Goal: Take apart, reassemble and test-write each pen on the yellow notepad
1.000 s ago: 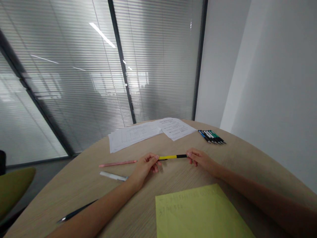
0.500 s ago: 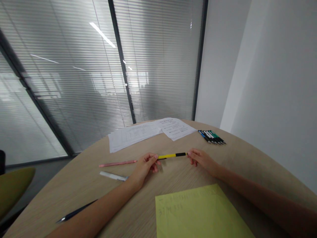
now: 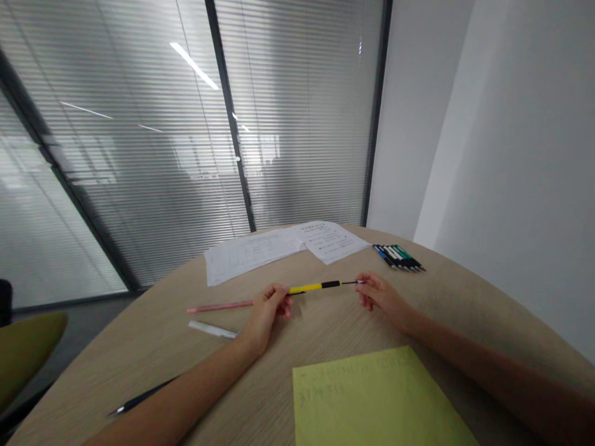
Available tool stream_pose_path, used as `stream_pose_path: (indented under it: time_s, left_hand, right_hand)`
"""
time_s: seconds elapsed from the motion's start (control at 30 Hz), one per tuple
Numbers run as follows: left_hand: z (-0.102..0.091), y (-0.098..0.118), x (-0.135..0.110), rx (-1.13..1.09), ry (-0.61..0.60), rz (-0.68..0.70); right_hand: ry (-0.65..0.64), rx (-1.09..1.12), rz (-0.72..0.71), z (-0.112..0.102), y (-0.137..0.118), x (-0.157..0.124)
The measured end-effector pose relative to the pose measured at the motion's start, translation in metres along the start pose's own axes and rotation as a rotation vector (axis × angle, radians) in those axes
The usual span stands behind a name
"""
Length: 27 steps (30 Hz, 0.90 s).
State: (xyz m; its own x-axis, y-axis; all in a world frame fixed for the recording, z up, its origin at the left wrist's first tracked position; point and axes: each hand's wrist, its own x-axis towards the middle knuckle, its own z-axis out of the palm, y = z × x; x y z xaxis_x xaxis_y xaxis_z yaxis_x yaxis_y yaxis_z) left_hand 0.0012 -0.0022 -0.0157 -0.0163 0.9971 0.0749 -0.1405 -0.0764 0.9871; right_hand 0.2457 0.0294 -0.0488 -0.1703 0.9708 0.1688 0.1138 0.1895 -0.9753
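My left hand (image 3: 268, 311) is closed around the rear part of a yellow pen barrel (image 3: 307, 288) with a black grip, held just above the table and pointing right. A thin dark pen refill (image 3: 348, 283) runs out of the barrel's front end. My right hand (image 3: 380, 294) pinches the refill's far end, where a small silvery piece shows at the fingertips. A pink pencil-like stick (image 3: 218, 306) and a whitish pen (image 3: 211, 329) lie beside my left hand. Partly covered by my left forearm is a dark pen (image 3: 142, 396).
Yellow paper (image 3: 372, 396) with faint writing lies at the near edge of the round wooden table (image 3: 223, 390). Printed white sheets (image 3: 255, 253) are at the back. Several pens (image 3: 398, 257) lie side by side at the back right. A yellow-green chair (image 3: 28, 353) stands left.
My hands have moved apart, my left slightly left with the barrel and my right slightly right. The thin refill now shows between the grip and my right fingers.
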Motion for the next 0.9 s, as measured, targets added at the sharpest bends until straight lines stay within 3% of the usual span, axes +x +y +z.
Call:
stream_pose_path:
  time_s: [0.53, 0.67, 0.73, 0.9]
  left_hand:
    - [-0.005, -0.001, 0.004, 0.035, 0.177, 0.064]
    - [-0.004, -0.001, 0.003, 0.058, 0.185, 0.070]
    - [-0.003, 0.001, 0.002, 0.070, 0.184, 0.069]
    - [-0.002, 0.000, 0.002, 0.108, 0.176, 0.079]
  right_hand:
    - [0.269, -0.145, 0.001, -0.006, 0.007, 0.003]
    - [0.284, -0.431, 0.017, -0.008, 0.004, 0.004]
    - [0.268, -0.665, -0.048, -0.011, 0.003, 0.005]
    - [0.095, -1.147, -0.201, -0.024, -0.007, 0.006]
